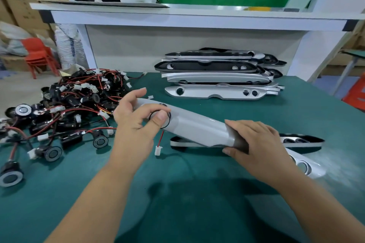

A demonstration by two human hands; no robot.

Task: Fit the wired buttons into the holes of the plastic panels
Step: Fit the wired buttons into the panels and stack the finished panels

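I hold a long silver plastic panel tilted above the green table. My right hand grips its right end. My left hand wraps the panel's left end, and its thumb presses on a black round button seated in a hole there. The button's red wire with a white connector hangs below the panel. A heap of wired buttons lies at the left. Two more panels lie under my right hand.
A stack of silver and black panels stands at the back of the green table, under a white shelf. Loose buttons lie near the left edge. Cardboard boxes and a red chair stand beyond.
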